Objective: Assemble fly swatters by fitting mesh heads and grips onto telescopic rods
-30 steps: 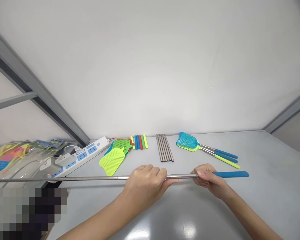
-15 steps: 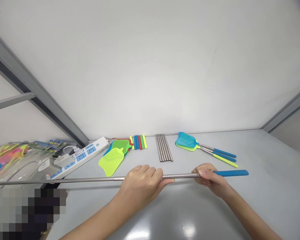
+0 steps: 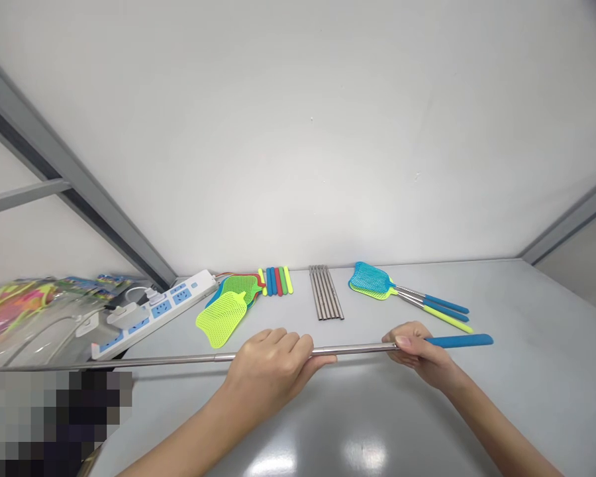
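A long telescopic metal rod (image 3: 355, 350) with a blue handle (image 3: 459, 340) lies level across my view, raised above the table. Its left end runs out of the frame. My left hand (image 3: 273, 361) wraps around the rod at mid-length, thumb pointing right. Close to the handle, my right hand (image 3: 417, 348) pinches the rod between thumb and fingers. Beyond my hands, a row of short metal rods (image 3: 326, 293) lies beside several coloured handles (image 3: 276, 281). Fly swatter heads (image 3: 222, 319) in yellow-green, green, blue and red overlap to their left.
Fly swatters with handles (image 3: 372, 278) lie at the back right. A white power strip (image 3: 166, 308) with plugs stands at the left, near plastic bags of colourful items (image 3: 24, 311). A pale wall (image 3: 318, 132) rises behind the table (image 3: 536, 371). The lower left corner is blurred out.
My left hand has moved slightly left, and the rod's joints beside it have shifted left too. My right hand and the blue handle have barely moved, so more rod shows between the hands.
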### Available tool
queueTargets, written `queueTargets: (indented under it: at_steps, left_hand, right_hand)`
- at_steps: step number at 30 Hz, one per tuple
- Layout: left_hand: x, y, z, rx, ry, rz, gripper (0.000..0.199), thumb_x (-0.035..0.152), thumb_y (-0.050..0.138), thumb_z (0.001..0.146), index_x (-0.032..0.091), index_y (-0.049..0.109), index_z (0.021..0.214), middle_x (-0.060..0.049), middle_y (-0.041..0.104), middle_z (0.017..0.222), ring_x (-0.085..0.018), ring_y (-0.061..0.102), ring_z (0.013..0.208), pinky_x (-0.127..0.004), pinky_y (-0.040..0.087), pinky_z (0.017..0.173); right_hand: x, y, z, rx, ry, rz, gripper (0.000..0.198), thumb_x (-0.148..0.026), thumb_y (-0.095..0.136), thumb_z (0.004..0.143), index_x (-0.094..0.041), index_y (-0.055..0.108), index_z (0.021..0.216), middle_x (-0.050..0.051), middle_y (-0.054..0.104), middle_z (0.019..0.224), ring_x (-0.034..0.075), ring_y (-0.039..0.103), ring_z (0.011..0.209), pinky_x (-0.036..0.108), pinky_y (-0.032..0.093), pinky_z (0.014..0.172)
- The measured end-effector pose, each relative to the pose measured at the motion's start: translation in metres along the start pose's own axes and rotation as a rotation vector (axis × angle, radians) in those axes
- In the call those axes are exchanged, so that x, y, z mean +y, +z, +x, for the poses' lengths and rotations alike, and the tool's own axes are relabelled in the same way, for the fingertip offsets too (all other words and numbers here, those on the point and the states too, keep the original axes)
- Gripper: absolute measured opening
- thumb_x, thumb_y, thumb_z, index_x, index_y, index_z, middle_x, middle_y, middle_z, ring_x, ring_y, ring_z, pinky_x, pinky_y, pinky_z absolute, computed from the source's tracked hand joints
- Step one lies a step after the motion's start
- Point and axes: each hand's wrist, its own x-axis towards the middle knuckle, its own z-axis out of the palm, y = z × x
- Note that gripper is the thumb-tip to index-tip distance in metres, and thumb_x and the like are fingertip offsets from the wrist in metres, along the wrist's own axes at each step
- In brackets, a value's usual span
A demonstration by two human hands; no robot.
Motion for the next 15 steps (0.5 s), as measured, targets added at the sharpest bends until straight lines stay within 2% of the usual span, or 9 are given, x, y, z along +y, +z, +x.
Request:
queueTargets:
  at_steps: [15]
  left_hand:
    - [-0.0102, -0.0054, -0.0086, 0.016, 0.013, 0.036, 0.032, 0.040, 0.048, 0.073, 0.018, 0.040, 0.051, 0.005, 0.038, 0.042, -0.010, 0.037, 0.041, -0.024, 0.024, 0.045]
  right_hand:
    - [0.0005, -0.0032, 0.0007, -0.019, 0.000, -0.031, 0.037, -0.032, 0.046, 0.073, -0.018, 0.031, 0.043, -0.004, 0.025, 0.042, 0.008, 0.021, 0.041, 0.026, 0.013, 0.041]
